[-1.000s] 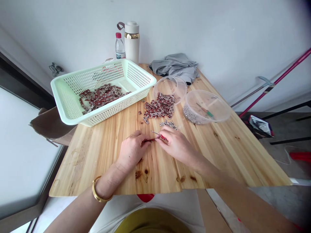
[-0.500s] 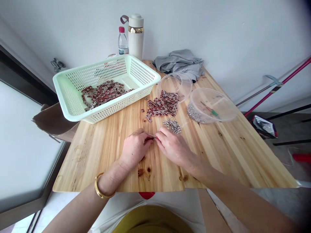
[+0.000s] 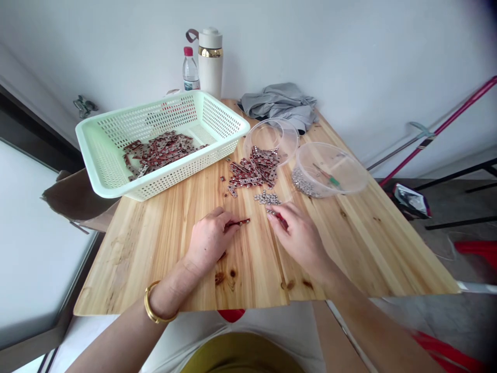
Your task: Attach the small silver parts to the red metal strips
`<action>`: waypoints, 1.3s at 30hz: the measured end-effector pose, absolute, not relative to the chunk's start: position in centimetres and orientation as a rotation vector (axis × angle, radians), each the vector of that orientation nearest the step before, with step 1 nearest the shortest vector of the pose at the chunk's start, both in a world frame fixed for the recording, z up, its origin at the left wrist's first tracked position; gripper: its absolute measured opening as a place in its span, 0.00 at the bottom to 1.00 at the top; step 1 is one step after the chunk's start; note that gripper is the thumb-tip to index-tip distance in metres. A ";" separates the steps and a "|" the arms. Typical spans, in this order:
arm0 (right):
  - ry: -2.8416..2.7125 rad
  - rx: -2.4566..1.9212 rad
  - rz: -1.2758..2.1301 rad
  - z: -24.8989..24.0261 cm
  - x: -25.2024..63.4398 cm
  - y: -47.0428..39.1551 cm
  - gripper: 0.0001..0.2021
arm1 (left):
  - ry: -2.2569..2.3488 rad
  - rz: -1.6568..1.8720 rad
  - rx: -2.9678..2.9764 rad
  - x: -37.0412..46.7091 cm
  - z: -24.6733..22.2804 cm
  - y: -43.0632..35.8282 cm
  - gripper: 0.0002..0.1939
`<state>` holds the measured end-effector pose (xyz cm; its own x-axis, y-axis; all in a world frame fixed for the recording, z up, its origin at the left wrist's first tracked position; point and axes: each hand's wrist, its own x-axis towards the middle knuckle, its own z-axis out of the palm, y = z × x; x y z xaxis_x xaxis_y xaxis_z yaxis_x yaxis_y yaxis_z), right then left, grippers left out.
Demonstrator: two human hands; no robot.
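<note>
Bright, cool, diffuse light; the white wall (image 3: 341,62) is evenly lit, with a faint soft shadow right of the flask (image 3: 210,72). Small highlights mark its gold band. Wide-angle distortion stretches the wooden table's (image 3: 155,269) near corners; the frame's upper right corner darkens. Fine detail in the metal strips (image 3: 254,168) is soft.

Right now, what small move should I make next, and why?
I'd probably pinch one disc from the silver pile with your right hand, which holds a red tool: its fingertips are beside the pile, and your left hand has a strip, one end sticking out. I can't tell whether you already pinch one.
</note>
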<state>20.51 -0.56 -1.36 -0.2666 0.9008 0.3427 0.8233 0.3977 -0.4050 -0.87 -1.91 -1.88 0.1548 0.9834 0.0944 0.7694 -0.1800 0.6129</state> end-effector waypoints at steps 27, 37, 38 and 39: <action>-2.473 -1.166 0.198 -1.1 15.8 0.5 0.07 | 1.577 0.742 2.057 -1.5 -2.4 -1.7 0.07; -2.501 -1.144 0.144 -1.9 15.6 0.6 0.10 | 1.440 0.755 2.046 -2.3 -2.5 -1.3 0.08; -2.499 -1.147 0.150 -2.0 15.5 0.5 0.10 | 1.449 0.751 2.047 -2.3 -2.5 -1.3 0.09; -2.499 -1.149 0.158 -2.1 15.5 0.5 0.10 | 1.457 0.748 2.047 -2.3 -2.5 -1.3 0.09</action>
